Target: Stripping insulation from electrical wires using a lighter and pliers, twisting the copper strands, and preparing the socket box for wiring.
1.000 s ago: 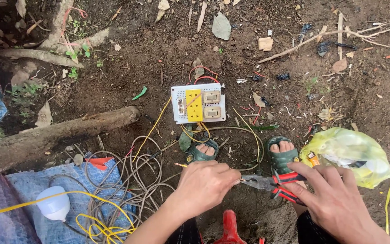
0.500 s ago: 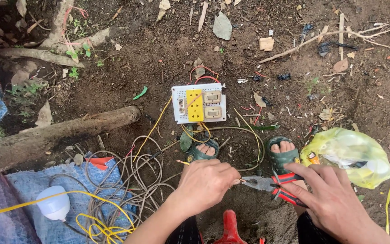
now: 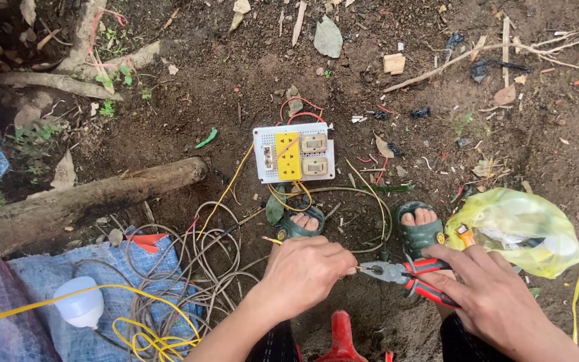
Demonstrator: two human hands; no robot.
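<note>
Left hand [image 3: 303, 271] pinches yellow wire [image 3: 273, 240]; right hand [image 3: 494, 302] grips pliers [image 3: 403, 275]. Switch board [image 3: 295, 153] at 12 o'clock, plastic bag [image 3: 524, 231] at 3, wire tangle [image 3: 189, 275] at 9.

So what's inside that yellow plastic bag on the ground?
The bag is crumpled and half see-through. Something pale and something dark show faintly through it, but I cannot tell what they are. An orange-handled tool lies at its edge.

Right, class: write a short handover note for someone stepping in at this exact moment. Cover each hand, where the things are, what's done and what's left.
Left hand: closed around a thin yellow wire.
Right hand: grips red-handled pliers, jaws at the left fist.
Socket board lies on the soil ahead, yellow and red leads attached.
Wire tangle and bulb lie left; yellow bag right.
Done: board partly wired.
Left: apparently, finishing the wire end at the pliers.
</note>
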